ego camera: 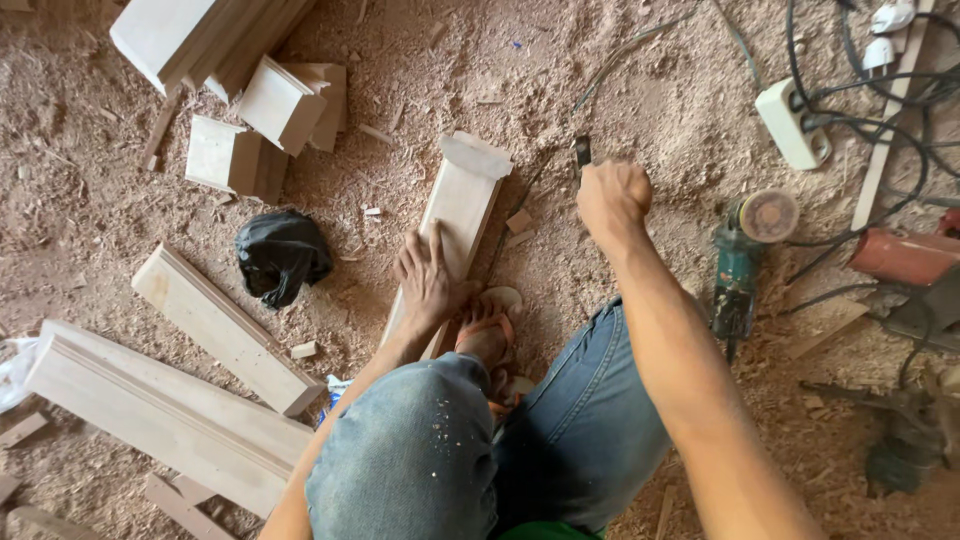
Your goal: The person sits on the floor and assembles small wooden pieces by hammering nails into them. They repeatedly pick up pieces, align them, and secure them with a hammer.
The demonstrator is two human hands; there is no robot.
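1. Sawdust floor, far left: long moulded boards, offcut blocks and a crumpled black plastic bag, all well apart from the hands.
2. Left hand lies flat, fingers spread, pressing on the lower part of the moulded wood strip. The strip runs away from the person, its far end free on the floor.
3. Sandalled foot sits just beside that hand, at the strip's near end.
4. Right hand is closed in a fist on a dark chisel-like tool, right of the strip and not touching it.
5. Angle grinder, power strip and tangled cables lie further right.
6. Risk, as I judge it: a slipping tool could reach the spread fingers or bare toes; loose sawdust may let the strip skid.
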